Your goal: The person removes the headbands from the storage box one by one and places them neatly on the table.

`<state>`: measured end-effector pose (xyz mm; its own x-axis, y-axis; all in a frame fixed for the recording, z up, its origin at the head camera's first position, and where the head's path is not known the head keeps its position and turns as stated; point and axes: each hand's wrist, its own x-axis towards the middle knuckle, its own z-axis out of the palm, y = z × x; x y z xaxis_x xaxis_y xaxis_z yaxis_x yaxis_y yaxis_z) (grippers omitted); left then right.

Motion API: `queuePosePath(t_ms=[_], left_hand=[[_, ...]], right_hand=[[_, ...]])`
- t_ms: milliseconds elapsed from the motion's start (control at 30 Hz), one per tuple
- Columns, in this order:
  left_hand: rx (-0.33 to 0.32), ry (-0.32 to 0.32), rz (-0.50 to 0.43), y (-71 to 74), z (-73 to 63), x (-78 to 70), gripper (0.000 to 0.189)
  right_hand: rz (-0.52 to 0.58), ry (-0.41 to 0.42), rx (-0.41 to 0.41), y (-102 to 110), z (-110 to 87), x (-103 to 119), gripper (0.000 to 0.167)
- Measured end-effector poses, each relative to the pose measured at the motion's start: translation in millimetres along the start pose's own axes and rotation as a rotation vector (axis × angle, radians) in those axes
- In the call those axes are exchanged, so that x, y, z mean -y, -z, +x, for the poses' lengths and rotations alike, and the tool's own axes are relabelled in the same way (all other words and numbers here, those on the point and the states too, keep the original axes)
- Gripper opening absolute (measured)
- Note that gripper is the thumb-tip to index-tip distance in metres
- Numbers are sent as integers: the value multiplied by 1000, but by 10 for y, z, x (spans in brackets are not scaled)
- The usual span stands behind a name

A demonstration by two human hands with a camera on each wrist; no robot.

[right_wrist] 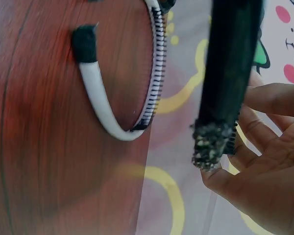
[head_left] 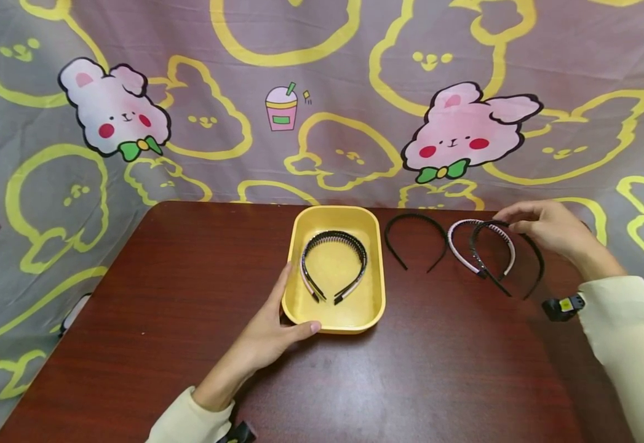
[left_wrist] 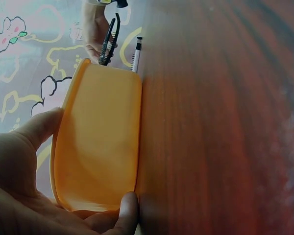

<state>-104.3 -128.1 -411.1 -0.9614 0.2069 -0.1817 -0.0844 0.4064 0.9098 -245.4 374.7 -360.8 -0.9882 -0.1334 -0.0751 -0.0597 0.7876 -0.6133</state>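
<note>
My left hand (head_left: pixel 266 332) grips the near left corner of a yellow plastic tray (head_left: pixel 381 295), thumb at its near rim and fingers along its side. Several nested headbands (head_left: pixel 363 253), black and pale, lie inside with their ends toward me. On the right, my right hand (head_left: pixel 556 231) pinches a black headband (head_left: pixel 540 264) at the top of its curve. Glittery stones cover part of that band in the right wrist view. It overlaps a white headband (right_wrist: pixel 95 93) that has dark end caps and inner teeth and lies on the table.
A thin black headband (head_left: pixel 414 215) lies just right of the tray, between it and the white one. The dark red wooden table (head_left: pixel 161 295) ends at the back against a hanging cloth (head_left: pixel 333 92) with rabbit prints.
</note>
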Motion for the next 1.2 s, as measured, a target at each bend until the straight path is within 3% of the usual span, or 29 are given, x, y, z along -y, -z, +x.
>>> queuePosePath(t_ms=[467,1200], left_hand=[[-12,36,3,10,-25,32,118],[-12,19,-1,-12,15,18,118]], right_hand=[[2,0,-34,50,3,-249,25],[-47,-79,-53,194,-28,-639,34]])
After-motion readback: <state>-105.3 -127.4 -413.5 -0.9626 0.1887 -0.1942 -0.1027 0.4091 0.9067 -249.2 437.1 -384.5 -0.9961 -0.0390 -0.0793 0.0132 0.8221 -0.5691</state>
